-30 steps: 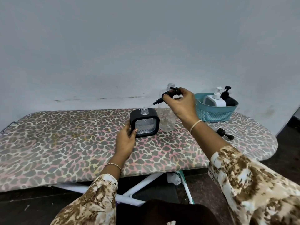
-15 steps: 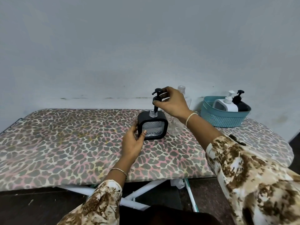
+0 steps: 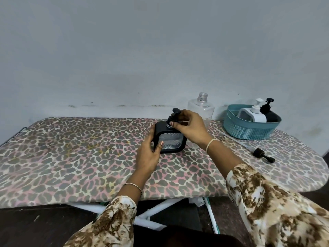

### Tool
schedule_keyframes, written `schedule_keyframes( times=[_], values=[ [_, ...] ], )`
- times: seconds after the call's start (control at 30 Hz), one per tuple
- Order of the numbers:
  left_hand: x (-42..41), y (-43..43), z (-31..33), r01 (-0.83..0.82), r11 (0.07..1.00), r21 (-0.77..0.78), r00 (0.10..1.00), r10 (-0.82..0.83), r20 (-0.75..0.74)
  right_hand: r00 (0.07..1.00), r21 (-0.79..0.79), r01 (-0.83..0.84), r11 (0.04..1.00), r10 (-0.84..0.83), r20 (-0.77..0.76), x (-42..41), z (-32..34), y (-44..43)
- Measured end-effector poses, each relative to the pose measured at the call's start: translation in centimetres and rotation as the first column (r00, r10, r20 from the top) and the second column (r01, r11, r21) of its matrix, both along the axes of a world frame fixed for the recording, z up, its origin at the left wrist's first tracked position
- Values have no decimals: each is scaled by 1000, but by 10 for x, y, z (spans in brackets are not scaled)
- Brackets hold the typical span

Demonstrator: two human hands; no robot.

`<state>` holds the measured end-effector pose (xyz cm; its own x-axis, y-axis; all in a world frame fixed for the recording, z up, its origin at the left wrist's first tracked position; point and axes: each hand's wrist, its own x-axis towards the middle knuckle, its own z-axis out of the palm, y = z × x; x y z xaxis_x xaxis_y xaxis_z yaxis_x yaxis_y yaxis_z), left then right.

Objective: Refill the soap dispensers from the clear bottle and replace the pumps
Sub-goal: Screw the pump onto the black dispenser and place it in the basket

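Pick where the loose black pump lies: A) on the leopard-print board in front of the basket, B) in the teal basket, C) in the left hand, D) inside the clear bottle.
A: the loose black pump lies on the leopard-print board, nearer the camera than the teal basket.

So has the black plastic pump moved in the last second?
Yes. The black plastic pump went down and left, from level with the clear plastic bottle's neck into the square black dispenser's opening.
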<state>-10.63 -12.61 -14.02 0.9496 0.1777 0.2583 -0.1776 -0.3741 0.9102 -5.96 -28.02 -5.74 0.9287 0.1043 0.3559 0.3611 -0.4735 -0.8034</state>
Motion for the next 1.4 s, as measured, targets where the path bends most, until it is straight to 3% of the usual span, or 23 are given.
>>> schedule_keyframes(
  times=[0.37,0.53,0.73,0.93,1.03,1.2,1.3,1.4],
  values=[
    [4,2,-3,8,1000,-9,1000,-8,8,948,-105,308,946,-295,121,-10,-3,25],
    [6,2,-4,-1,1000,4,1000,1,1,978,-10,196,981,-194,74,-26,-24,34],
    [7,2,-5,3,1000,-8,1000,-3,-8,912,173,375,911,-396,106,-37,-21,30],
    [6,2,-5,7,1000,-3,1000,-7,2,947,-61,319,946,-316,61,-32,-19,35],
    [7,2,-4,9,1000,-8,1000,-9,1,945,-50,326,944,-323,50,-34,-20,40],
    [8,2,-5,13,1000,-4,1000,-13,-2,871,59,482,874,-485,76,-38,-19,39],
    [7,1,-4,8,1000,-7,1000,-8,-13,921,98,378,921,-385,64,-36,-19,40],
    [6,1,-3,13,1000,-9,1000,-13,1,949,18,313,950,-314,40,-34,-18,44]
  ],
)
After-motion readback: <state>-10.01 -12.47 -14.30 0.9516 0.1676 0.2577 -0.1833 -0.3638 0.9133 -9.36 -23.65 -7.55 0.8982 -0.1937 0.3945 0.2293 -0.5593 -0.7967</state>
